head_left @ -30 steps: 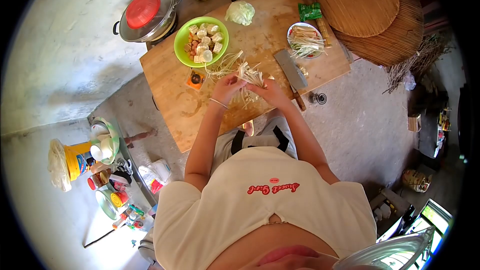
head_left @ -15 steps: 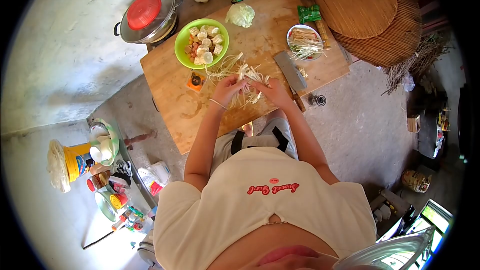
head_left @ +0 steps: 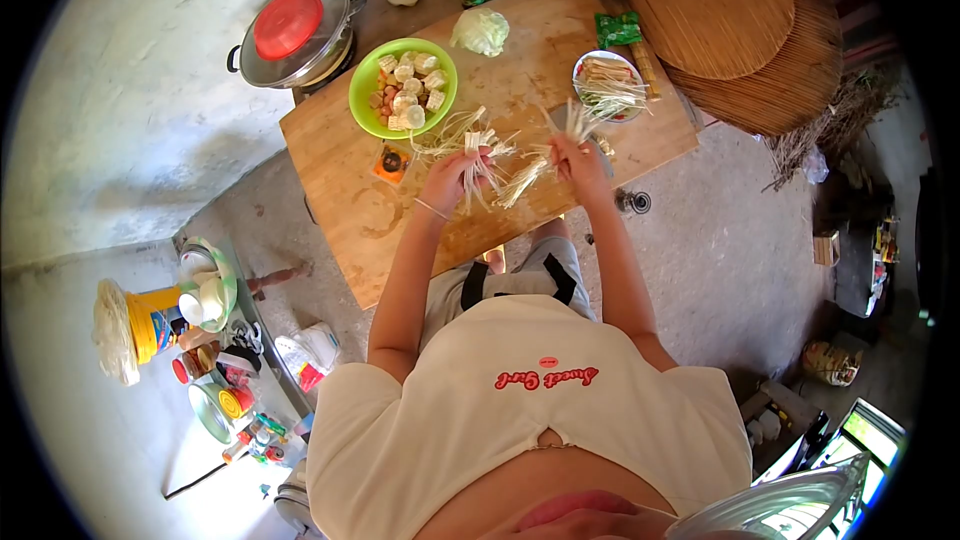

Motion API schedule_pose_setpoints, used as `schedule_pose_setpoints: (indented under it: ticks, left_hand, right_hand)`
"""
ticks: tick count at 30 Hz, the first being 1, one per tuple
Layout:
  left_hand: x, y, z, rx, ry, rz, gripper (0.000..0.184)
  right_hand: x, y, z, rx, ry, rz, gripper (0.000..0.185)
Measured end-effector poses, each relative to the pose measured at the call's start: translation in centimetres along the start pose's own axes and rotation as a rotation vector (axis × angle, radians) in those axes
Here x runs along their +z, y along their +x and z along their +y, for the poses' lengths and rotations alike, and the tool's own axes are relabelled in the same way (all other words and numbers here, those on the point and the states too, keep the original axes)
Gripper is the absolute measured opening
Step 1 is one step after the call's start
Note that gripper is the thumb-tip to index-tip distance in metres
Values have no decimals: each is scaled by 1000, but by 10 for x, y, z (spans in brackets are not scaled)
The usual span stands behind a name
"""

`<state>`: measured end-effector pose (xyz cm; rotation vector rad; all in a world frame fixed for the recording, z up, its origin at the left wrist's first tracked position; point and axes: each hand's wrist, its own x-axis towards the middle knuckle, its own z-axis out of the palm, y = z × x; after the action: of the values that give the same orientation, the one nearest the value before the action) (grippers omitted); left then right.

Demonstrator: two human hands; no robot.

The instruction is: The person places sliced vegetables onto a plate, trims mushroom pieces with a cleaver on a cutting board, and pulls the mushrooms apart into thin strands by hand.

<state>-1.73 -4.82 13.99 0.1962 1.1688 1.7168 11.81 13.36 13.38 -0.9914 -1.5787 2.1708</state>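
Observation:
Above the near part of the wooden board, my left hand is closed on a bunch of thin pale strands. My right hand grips another bunch of pale strands, apart from the first and partly over the cleaver. More loose strands lie on the board behind my left hand. Beyond them is a green bowl with corn pieces and orange chunks. A small bowl of strips and strands sits behind my right hand.
A lidded pot stands at the back left. Near the back of the board lies a cabbage piece. A green packet is by round woven lids. An orange packet lies left of my left hand.
My hands were together over the strands; now they are apart. My right hand has moved right with one bunch, and my left hand still holds the other.

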Motion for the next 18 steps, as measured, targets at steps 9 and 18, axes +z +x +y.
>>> schedule_pose_setpoints:
  ticks: [9, 18]
  left_hand:
    - [5, 5, -6, 53, 140, 20, 31]
    - [3, 6, -13, 65, 204, 141, 21]
  right_hand:
    - [37, -14, 11, -103, -204, -263, 27]
    - [42, -21, 4, -30, -300, -259, 28]
